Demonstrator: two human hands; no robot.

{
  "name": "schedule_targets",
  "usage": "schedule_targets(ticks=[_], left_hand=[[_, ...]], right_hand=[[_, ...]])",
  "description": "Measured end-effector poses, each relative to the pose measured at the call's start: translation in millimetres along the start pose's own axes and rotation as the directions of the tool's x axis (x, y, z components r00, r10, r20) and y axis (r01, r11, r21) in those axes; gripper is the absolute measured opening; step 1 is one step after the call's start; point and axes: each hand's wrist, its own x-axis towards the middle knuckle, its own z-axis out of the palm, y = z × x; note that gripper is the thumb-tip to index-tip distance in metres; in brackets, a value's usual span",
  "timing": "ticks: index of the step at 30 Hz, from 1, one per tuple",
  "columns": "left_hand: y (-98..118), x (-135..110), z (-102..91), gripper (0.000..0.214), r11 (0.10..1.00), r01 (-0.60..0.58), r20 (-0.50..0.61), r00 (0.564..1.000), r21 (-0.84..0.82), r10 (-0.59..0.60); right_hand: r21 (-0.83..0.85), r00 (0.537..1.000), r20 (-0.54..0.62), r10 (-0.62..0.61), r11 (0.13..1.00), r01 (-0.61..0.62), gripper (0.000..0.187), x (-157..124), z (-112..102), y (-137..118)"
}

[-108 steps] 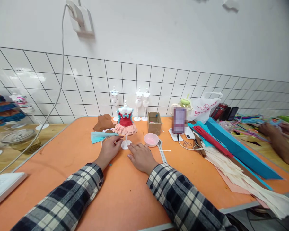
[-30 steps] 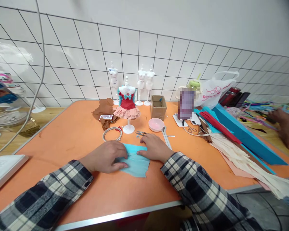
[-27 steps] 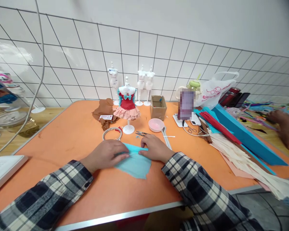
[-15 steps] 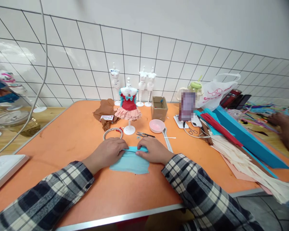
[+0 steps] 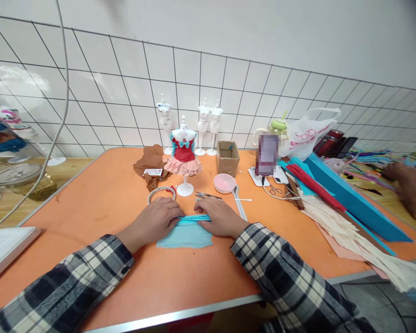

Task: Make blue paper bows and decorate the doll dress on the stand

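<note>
A small piece of light blue crepe paper [image 5: 185, 235] lies on the orange table [image 5: 104, 203] in front of me. My left hand [image 5: 156, 219] and my right hand [image 5: 217, 216] both pinch its far edge, where the paper is gathered into a narrow fold. Just beyond my hands stand a little mannequin in a red and pink dress [image 5: 183, 158], a small pair of snips [image 5: 204, 195] and a metal ring [image 5: 161, 194].
A pink bowl [image 5: 224, 183], a cardboard box [image 5: 228, 158], brown fabric [image 5: 149, 163] and bare white mannequins [image 5: 208, 122] sit further back. Long blue, red and cream paper sheets [image 5: 336, 203] cover the right side. Another person's hands [image 5: 407, 185] work at far right.
My hands left the mannequin's base and brought the blue paper in front of me. Over the last second they moved to its far edge and folded it toward me.
</note>
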Motion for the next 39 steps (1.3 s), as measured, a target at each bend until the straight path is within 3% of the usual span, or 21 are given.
schedule_targets(ticks=[4,7,11,16,22,33,39], left_hand=[[1,-1,-3.1,0.024,0.984,-0.085,0.019,0.996,0.158,0.083],[4,-1,-6.2,0.018,0.983,-0.147,0.04,0.989,0.109,0.144],[6,-1,-6.6,0.023,0.998,-0.05,0.027,0.998,-0.046,0.051],[5,-1,-2.3,0.021,0.999,0.028,0.064,0.998,-0.033,-0.026],[2,-2,-6.1,0.028,1.0,0.003,0.045,0.999,-0.027,-0.002],[6,-2,-0.3,0.013,0.982,0.083,0.024,0.997,-0.172,-0.08],[3,-4,-3.4,0.015,0.986,0.055,-0.038,0.997,-0.158,-0.062]], right_hand=[[0.054,0.999,0.043,0.01,0.998,-0.012,0.024,1,0,11],[0.015,0.999,0.049,-0.018,1.0,0.017,0.026,2,0,14],[-0.045,0.998,0.062,-0.019,0.999,0.022,0.026,1,-3,7],[-0.006,0.997,0.079,-0.017,1.0,0.017,0.007,0,-8,1],[-0.015,0.986,0.052,0.159,0.987,-0.158,0.032,0,-2,4],[0.051,0.997,0.068,0.049,0.997,-0.052,0.018,1,2,8],[-0.06,1.0,0.0,0.027,0.998,-0.027,0.008,2,-5,1]])
